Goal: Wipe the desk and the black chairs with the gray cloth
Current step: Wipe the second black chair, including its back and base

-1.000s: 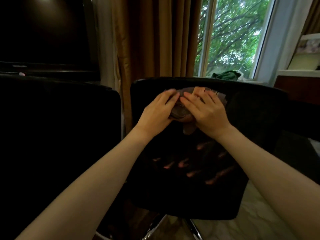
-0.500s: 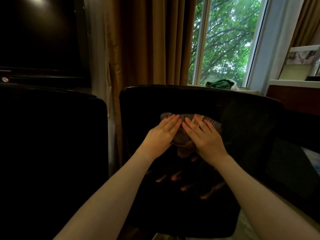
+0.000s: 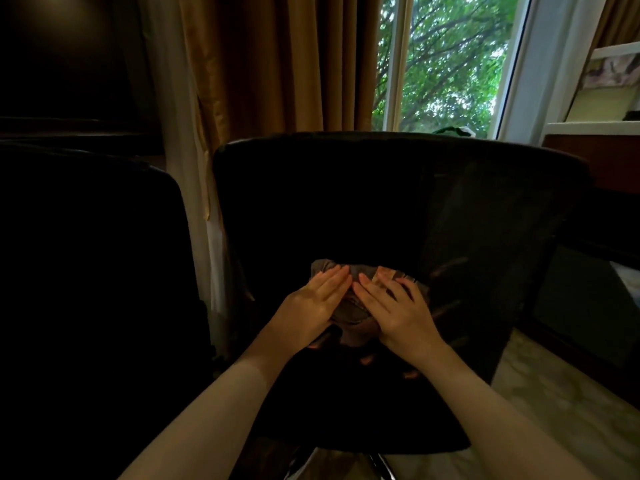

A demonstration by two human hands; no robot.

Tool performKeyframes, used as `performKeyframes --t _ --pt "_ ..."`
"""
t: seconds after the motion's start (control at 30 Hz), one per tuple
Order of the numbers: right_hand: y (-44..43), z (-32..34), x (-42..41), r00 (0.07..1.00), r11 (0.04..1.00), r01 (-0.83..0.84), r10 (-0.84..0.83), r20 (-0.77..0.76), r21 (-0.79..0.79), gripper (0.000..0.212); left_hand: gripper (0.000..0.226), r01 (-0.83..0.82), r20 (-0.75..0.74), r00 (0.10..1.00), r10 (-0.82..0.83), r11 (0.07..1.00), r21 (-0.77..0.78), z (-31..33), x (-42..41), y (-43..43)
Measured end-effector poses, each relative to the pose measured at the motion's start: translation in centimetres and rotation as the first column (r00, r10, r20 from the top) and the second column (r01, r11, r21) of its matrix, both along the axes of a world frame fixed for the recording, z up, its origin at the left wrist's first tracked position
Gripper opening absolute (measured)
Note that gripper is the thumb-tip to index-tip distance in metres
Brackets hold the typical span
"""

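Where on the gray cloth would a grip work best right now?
Probably the gray cloth's bunched upper edge, pinched from above. That edge shows free beyond the fingertips, while the left hand and right hand press the rest flat against the black chair backrest.

Two hands are present: left hand (image 3: pixel 311 306) and right hand (image 3: pixel 398 315), both bare. Fingernails (image 3: pixel 362 278) are trimmed short. Rearward of the grip, the left forearm (image 3: pixel 214 410) and right forearm (image 3: pixel 502 410) are uncovered along their full visible length, from the wrist to the near edge of view.
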State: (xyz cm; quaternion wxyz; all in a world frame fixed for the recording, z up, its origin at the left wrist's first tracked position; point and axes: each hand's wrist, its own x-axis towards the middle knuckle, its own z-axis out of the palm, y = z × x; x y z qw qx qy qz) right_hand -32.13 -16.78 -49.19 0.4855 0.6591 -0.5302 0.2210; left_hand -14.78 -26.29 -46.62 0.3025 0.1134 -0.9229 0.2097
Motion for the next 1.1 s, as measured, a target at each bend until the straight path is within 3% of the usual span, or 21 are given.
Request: performKeyframes --t 0.1,0.17,0.27,0.37,0.47,0.57,0.73,0.87,1.0,1.1 --pt "0.0 -1.3 0.1 1.000 0.998 0.016 -0.017 0.012 0.062 0.055 0.087 0.009 0.022 1.000 -0.009 1.000 0.029 -1.0 0.0 -0.1" --pt "0.1 -1.9 -0.1 1.000 0.991 0.031 -0.031 0.002 0.134 0.072 0.100 0.014 0.017 1.000 -0.016 0.998 0.067 -2.1 0.1 -0.6" --pt "0.4 -3.0 0.0 0.999 0.963 0.036 -0.041 0.013 0.268 0.097 0.091 -0.027 0.127 0.992 0.000 0.976 0.216 -3.1 0.0 -0.5" --pt "0.5 -4.4 1.0 0.997 0.919 0.076 -0.071 -0.026 0.387 0.096 0.065 -0.094 0.328 0.945 0.012 0.968 0.234 -4.5 0.5 -0.1" --pt "1.1 -4.3 1.8 0.995 0.906 0.100 -0.089 -0.046 0.412 0.082 0.058 -0.092 0.306 0.952 0.010 0.962 0.255 -4.5 0.1 0.6" --pt "2.9 -2.4 1.6 0.996 0.916 0.085 -0.075 -0.040 0.392 0.084 0.060 -0.118 0.342 0.936 0.088 0.991 0.069 -3.6 -0.4 1.6" --pt "5.7 1.7 0.3 0.997 0.975 0.046 -0.033 -0.065 0.215 0.048 0.071 0.032 0.270 0.963 -0.019 0.998 -0.046 0.5 -0.7 3.9" --pt "7.7 5.5 -1.3 0.994 0.997 0.076 -0.074 -0.082 0.019 0.043 0.057 0.083 0.088 0.994 -0.070 0.985 -0.153 5.4 -2.0 6.5" --pt "9.7 10.4 -2.5 0.990 0.973 0.112 -0.127 -0.065 -0.202 0.038 0.036 0.206 -0.087 0.970 -0.227 0.958 -0.201 11.2 -3.6 8.2" --pt "10.6 14.6 -3.2 0.984 0.934 0.125 -0.160 -0.079 -0.335 0.043 0.046 0.168 -0.159 0.964 -0.214 0.950 -0.263 15.2 -4.7 9.6"
